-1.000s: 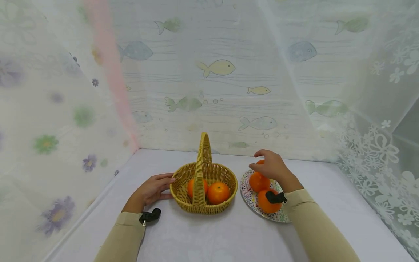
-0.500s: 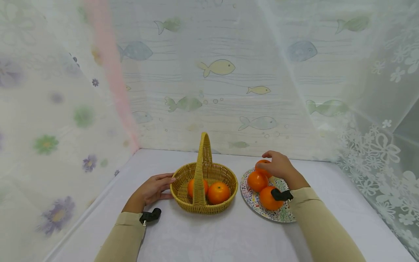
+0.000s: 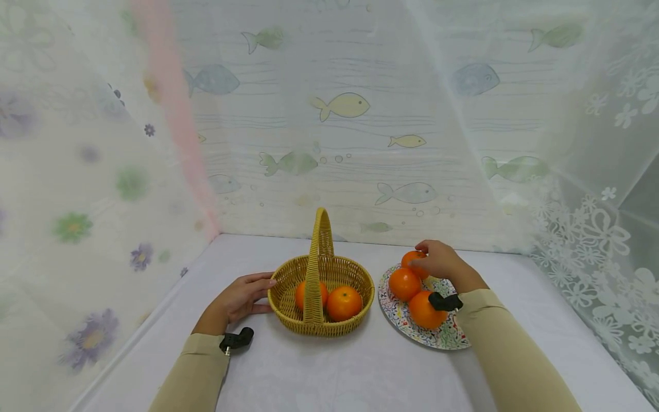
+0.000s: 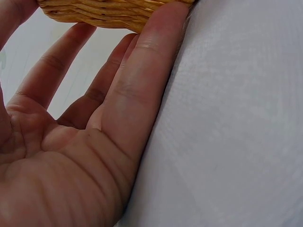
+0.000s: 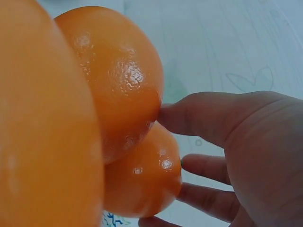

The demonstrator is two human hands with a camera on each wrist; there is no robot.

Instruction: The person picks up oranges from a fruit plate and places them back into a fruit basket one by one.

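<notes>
A yellow wicker basket with an arched handle holds two oranges, one left and one right. At its left side, my left hand touches the rim and wall; the left wrist view shows long, mostly straight fingers against the wicker. A patterned plate carries three oranges: near, middle and far. My right hand holds the far orange on the plate. In the right wrist view, its thumb and fingers touch the far orange; some fingertips are hidden.
A white cloth covers the table. Sheer curtains with printed fish and flowers hang behind and at the sides. The middle orange lies against the far one. A black wrist camera sits over the plate.
My right hand has shifted right and lowered onto the far orange, its fingers closing around it. The plate's oranges have moved slightly. My left hand and the basket stay put.
</notes>
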